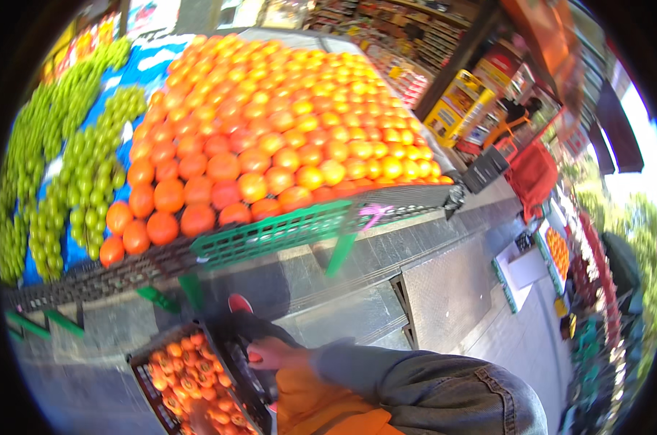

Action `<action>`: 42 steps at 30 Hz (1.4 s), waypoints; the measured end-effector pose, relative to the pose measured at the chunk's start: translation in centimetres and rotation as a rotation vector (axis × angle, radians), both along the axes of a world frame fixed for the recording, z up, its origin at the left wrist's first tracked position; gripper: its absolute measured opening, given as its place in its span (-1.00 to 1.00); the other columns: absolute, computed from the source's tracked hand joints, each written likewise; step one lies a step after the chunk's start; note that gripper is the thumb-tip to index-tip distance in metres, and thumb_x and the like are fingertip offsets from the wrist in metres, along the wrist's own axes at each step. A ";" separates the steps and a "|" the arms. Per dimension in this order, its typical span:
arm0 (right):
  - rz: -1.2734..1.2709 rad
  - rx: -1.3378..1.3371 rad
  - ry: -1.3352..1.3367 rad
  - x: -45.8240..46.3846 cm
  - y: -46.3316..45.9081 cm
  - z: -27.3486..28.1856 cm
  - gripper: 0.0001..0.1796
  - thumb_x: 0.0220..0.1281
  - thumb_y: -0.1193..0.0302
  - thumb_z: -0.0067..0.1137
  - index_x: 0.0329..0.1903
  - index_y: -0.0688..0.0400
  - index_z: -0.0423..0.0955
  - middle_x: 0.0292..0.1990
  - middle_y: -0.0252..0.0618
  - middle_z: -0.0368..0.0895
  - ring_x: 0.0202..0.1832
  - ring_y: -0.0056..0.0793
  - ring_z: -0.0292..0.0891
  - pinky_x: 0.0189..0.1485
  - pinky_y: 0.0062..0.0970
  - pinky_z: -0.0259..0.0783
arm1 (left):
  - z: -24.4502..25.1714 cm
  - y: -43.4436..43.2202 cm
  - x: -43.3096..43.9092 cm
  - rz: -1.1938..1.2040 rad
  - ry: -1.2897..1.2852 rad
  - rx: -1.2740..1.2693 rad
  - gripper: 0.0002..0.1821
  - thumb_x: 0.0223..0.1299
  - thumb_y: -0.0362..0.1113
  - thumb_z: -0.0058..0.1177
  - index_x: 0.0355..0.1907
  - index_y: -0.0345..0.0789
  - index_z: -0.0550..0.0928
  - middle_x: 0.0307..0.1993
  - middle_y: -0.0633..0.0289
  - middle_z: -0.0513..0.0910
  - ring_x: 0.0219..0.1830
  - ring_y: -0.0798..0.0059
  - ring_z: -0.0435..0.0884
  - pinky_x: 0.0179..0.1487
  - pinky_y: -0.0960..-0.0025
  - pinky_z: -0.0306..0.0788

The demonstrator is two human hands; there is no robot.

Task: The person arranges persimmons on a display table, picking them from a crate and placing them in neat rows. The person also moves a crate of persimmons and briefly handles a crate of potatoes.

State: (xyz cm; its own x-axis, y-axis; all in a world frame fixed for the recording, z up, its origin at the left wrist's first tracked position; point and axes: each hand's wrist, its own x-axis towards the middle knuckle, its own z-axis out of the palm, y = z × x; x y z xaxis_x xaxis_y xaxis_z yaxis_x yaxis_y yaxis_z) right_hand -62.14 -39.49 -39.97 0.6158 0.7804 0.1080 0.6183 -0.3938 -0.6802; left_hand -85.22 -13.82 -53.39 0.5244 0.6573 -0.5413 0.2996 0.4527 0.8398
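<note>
My right hand (268, 353), in a denim sleeve (350, 364), is closed around a small orange-red fruit (255, 356), apparently a persimmon. It hovers beside a dark plastic crate (138, 375) on the ground. Loose persimmons (190, 364), several with their leafy tops showing, fill that crate. My left hand (200, 417) is blurred among them at the picture's bottom; its grip cannot be made out. Ahead, a sloping stall carries tight rows of persimmons (252, 160), edged by a green plastic crate wall (274, 234).
Bunches of green grapes (92, 179) lie on blue sheeting (138, 60) at left. Green supports (342, 253) jut out under the stall. A red shoe (240, 303) stands below its edge. Beyond are a dark box (486, 168), a metal floor plate (442, 288), boxes (524, 269) and a seated person (519, 111).
</note>
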 end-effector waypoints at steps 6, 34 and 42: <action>0.122 0.398 1.013 -5.9 -9.1 8.8 -0.81 0.22 0.28 0.13 -0.42 0.10 0.45 -0.45 -0.41 0.52 -0.32 -0.62 0.48 -0.29 -0.49 0.42 | 14.0 -8.9 10.2 -0.294 -0.282 -0.304 -0.77 0.22 -0.15 0.07 -0.27 -0.29 0.60 -0.35 0.30 0.60 -0.31 0.52 0.53 -0.25 0.38 0.37; 0.157 0.699 1.849 15.5 -26.8 27.3 -0.60 0.42 0.23 -0.15 0.10 0.26 0.36 0.11 -0.02 0.44 0.14 -0.15 0.44 0.08 -0.13 0.46 | 50.0 -27.0 30.5 -0.493 -0.823 0.029 -0.29 0.11 -0.27 0.17 0.31 -0.31 0.23 0.19 0.12 0.38 0.15 0.34 0.41 0.18 0.32 0.31; 0.270 0.832 1.245 19.4 -27.1 35.5 -0.38 0.13 0.56 0.21 0.26 0.18 0.22 0.14 -0.13 0.41 0.19 -0.34 0.37 0.19 -0.34 0.37 | 55.1 -29.5 34.3 -0.563 -0.754 0.647 -0.28 0.08 -0.50 0.18 0.31 -0.33 0.22 0.21 0.14 0.37 0.19 0.42 0.39 0.27 0.32 0.25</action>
